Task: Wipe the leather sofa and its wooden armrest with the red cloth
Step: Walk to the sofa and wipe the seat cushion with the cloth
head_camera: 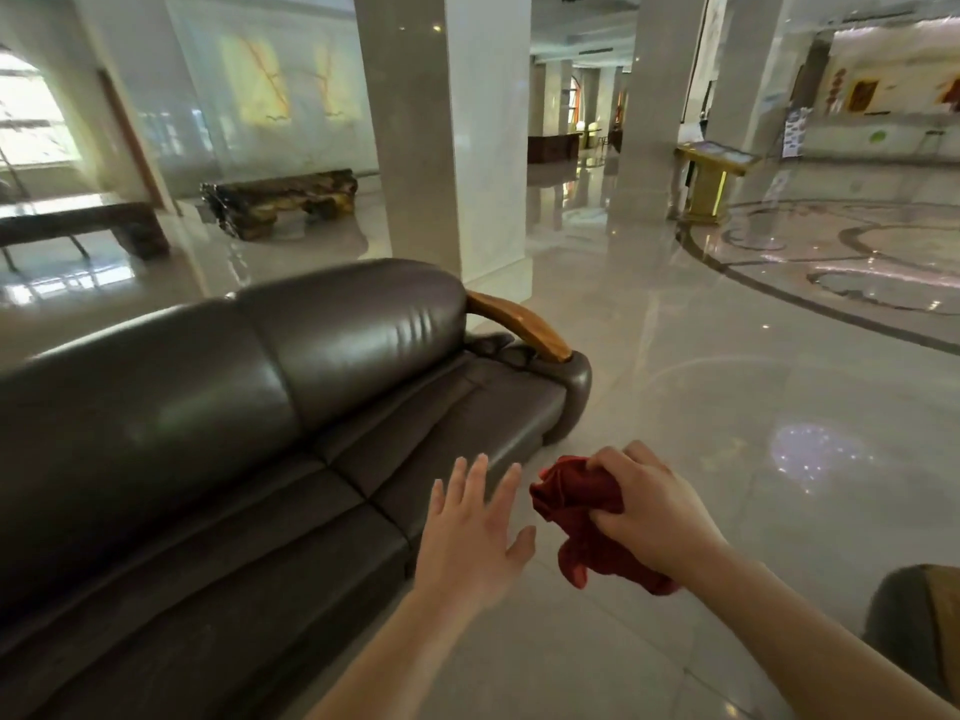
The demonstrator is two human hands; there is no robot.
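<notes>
A dark brown leather sofa runs from the lower left toward the middle, its wooden armrest curving over the far end. My right hand grips a bunched red cloth in the air over the floor, just off the seat's front edge. My left hand is flat with fingers spread, hovering above the front edge of the seat cushion, a short gap left of the cloth. Neither hand touches the sofa.
Glossy tiled floor stretches to the right. A white pillar stands behind the sofa's far end. Wooden benches sit at the back left, a gold stand at the back right. Part of another seat shows at the lower right.
</notes>
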